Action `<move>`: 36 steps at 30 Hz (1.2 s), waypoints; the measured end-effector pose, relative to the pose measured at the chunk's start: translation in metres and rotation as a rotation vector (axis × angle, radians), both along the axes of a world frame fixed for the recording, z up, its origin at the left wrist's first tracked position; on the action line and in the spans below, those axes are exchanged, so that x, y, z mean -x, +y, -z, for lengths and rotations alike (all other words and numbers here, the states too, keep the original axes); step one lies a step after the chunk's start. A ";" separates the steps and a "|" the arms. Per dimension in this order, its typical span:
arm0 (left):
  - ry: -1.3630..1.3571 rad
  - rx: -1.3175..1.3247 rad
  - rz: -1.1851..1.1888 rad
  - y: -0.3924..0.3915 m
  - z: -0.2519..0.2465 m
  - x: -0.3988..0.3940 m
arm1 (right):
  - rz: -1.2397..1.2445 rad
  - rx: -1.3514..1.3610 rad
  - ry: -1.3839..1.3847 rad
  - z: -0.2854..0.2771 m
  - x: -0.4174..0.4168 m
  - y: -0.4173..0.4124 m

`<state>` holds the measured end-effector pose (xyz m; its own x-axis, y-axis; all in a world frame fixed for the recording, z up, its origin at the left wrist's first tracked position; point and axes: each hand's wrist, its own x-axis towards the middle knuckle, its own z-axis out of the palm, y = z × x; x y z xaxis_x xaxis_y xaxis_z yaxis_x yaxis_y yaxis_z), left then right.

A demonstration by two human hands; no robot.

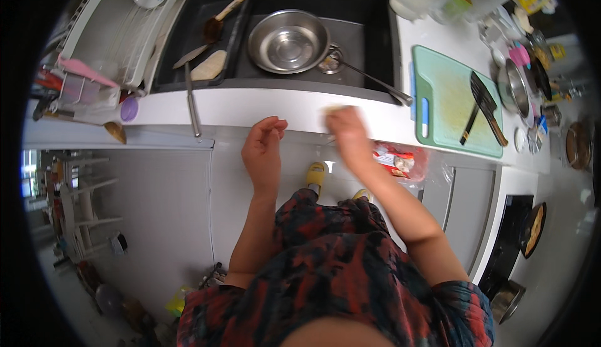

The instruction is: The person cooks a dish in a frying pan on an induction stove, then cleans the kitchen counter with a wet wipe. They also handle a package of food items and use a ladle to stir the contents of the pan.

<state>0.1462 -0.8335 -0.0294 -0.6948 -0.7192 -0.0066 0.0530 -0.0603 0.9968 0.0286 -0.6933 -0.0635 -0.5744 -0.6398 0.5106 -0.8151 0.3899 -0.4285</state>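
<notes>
My left hand (pixel 264 147) hovers at the front edge of the white counter (pixel 291 100), fingers loosely curled and nothing visible in them. To its right, my right hand (pixel 348 133) is blurred. A small pale yellowish thing (pixel 333 110) shows at its fingertips, too smeared to name. Beyond both hands, a stainless steel bowl (pixel 289 41) sits in the black sink (pixel 350 27). A long-handled metal utensil (pixel 375 78) leans from the sink drain onto the counter's front edge. Below my right forearm is a plastic bag with red print (pixel 399 161).
On the right counter lies a green cutting board (pixel 446 93) bearing a slotted turner (pixel 486 100) and a knife (pixel 469 124). A brush (pixel 220 23) and a pale flat scraper (pixel 210 66) rest in the sink's left tray. Left stands a dish rack (pixel 101 32); a pan (pixel 534 230) is on the cooktop.
</notes>
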 end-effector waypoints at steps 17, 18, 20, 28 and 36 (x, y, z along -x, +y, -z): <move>-0.014 -0.009 -0.428 -0.035 0.033 -0.047 | -0.239 0.127 0.034 0.017 -0.024 -0.196; -0.006 0.016 -0.471 -0.036 0.033 -0.046 | -0.280 0.113 0.013 0.016 -0.026 -0.193; -0.098 0.079 -0.501 -0.034 0.029 -0.040 | -0.344 0.084 -0.028 0.012 -0.029 -0.178; -0.195 0.548 -0.184 0.016 0.031 0.003 | -0.264 0.065 -0.169 0.001 -0.029 -0.080; -0.019 0.664 0.403 0.106 0.024 0.042 | 0.160 -0.012 -0.102 -0.009 -0.017 0.065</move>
